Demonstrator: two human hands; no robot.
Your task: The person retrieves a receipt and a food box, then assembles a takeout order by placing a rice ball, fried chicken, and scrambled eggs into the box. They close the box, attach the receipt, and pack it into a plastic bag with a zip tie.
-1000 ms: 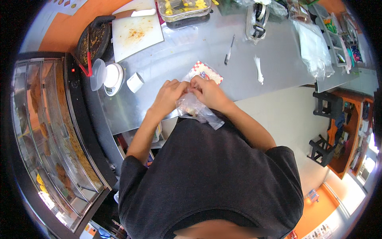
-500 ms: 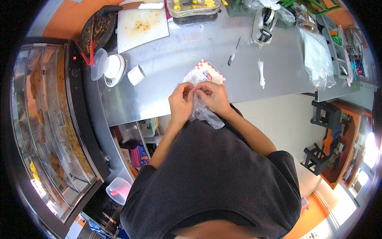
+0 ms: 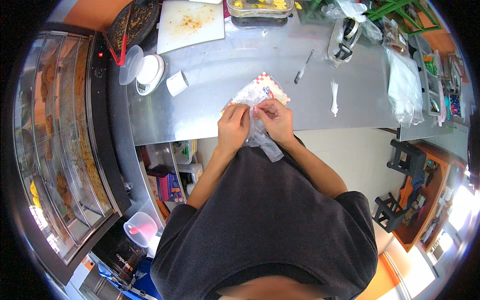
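A clear plastic bag (image 3: 265, 145) is gathered at its neck between my hands, over the front edge of the steel table. Inside its far part, resting on the tabletop, is a paper food packet (image 3: 262, 90) with a red-and-white checked border. My left hand (image 3: 234, 125) is closed, its fingertips pinching the gathered neck from the left. From the right, my right hand (image 3: 276, 120) pinches at the same neck with thumb and forefinger. Any small tie between the fingertips is too small to make out. The bag's loose end hangs toward my dark shirt.
On the steel table (image 3: 215, 65) lie a pen (image 3: 304, 67), a bundle of thin white strips (image 3: 334, 98) and a tape dispenser (image 3: 345, 42). A white scale (image 3: 150, 72), a white cup (image 3: 177, 83) and a cutting board (image 3: 191, 25) stand left. Plastic bags (image 3: 404, 85) lie right.
The view has shifted, so the table's things appear lower right or higher. My right fingertips have drawn slightly apart from my left ones at the bag's neck.
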